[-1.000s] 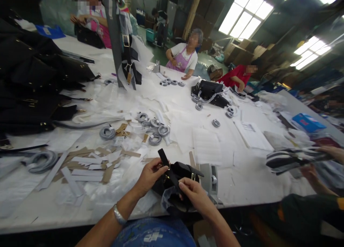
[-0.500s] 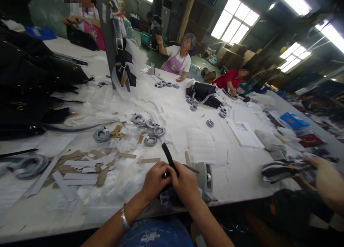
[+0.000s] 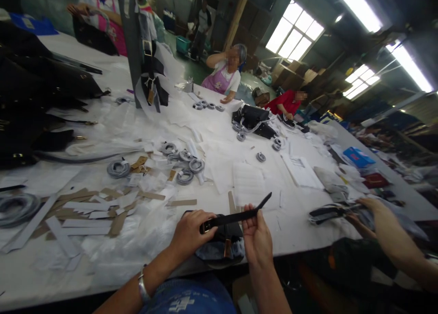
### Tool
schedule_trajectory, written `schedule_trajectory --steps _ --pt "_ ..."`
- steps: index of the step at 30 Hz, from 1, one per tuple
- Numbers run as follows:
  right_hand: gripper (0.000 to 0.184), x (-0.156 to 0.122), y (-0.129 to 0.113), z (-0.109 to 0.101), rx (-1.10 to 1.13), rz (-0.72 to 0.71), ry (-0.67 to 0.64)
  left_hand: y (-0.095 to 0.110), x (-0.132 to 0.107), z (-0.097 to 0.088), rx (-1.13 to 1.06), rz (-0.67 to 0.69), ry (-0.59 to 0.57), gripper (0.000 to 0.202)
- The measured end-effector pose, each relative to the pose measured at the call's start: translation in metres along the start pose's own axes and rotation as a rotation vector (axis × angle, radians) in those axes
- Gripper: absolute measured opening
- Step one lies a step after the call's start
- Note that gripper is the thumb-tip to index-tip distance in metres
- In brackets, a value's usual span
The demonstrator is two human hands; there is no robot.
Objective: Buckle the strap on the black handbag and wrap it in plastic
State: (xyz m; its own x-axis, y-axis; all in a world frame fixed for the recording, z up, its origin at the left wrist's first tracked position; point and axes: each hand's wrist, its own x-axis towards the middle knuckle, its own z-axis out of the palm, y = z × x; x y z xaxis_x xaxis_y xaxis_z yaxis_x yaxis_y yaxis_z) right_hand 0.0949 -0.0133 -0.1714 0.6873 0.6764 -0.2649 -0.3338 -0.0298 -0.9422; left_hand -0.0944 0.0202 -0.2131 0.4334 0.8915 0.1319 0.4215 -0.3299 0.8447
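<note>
A black strap [image 3: 230, 218] with a metal buckle stretches between my two hands, its free tip pointing up and to the right. My left hand [image 3: 188, 236] is closed on the buckle end. Palm up, my right hand [image 3: 258, 239] pinches the strap near its free end, thumb against fingers. Right below the strap, at the table's front edge, sits a dark bag [image 3: 214, 252] with greyish wrapping and a brown hang tag [image 3: 227, 248]. My left hand partly hides that bag.
Coiled grey straps [image 3: 185, 177] and paper strips [image 3: 92, 209] lie on the white table [image 3: 219, 145]. Black bags [image 3: 41, 104] are piled at left behind clear plastic. At right, a co-worker's hands [image 3: 369, 207] hold a black-and-grey item. Other people work across the table, near a post [image 3: 128, 45].
My hands have moved apart, and the strap, upright between them before, now lies stretched sideways. My right hand has turned palm up. The bag below shows more. The view has shifted slightly.
</note>
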Motion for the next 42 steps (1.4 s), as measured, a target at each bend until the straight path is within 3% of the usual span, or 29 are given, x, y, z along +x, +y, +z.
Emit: schedule_trajectory --steps 2,4,8,10,12,17,27,34,37,42 --pt "0.030 -0.006 0.002 0.001 0.037 0.001 -0.012 0.000 -0.001 0.004 0.000 -0.014 -0.001 0.023" --pt "0.035 -0.017 0.002 0.006 0.016 0.032 -0.135 0.001 -0.001 0.008 -0.006 -0.014 -0.004 0.022" --pt "0.039 -0.037 0.005 0.014 -0.419 0.051 -0.450 0.004 -0.004 0.012 0.004 0.018 -0.038 0.027" --pt "0.038 -0.039 0.006 0.013 -0.660 -0.061 -0.444 0.003 -0.006 0.012 0.000 0.006 -0.035 0.027" --pt "0.038 -0.037 0.003 0.009 -0.759 -0.137 -0.374 -0.001 -0.009 0.010 -0.017 -0.014 -0.023 0.026" --pt "0.043 -0.024 -0.012 0.000 -0.503 0.004 -0.196 -0.017 -0.015 0.003 -0.042 -0.096 0.032 0.024" --pt "0.037 -0.029 -0.011 -0.005 0.017 0.274 -0.286 -0.011 -0.013 -0.009 -0.289 -0.131 -0.078 0.039" --pt "0.033 -0.034 -0.012 -0.001 0.029 0.286 -0.399 -0.014 -0.015 -0.016 -0.397 -0.053 -0.241 0.056" --pt "0.033 -0.034 -0.012 -0.001 -0.006 0.253 -0.396 -0.015 -0.015 -0.016 -0.501 -0.073 -0.301 0.047" --pt "0.037 -0.034 -0.010 -0.004 -0.048 0.226 -0.378 -0.016 -0.015 -0.020 -0.566 -0.113 -0.307 0.043"
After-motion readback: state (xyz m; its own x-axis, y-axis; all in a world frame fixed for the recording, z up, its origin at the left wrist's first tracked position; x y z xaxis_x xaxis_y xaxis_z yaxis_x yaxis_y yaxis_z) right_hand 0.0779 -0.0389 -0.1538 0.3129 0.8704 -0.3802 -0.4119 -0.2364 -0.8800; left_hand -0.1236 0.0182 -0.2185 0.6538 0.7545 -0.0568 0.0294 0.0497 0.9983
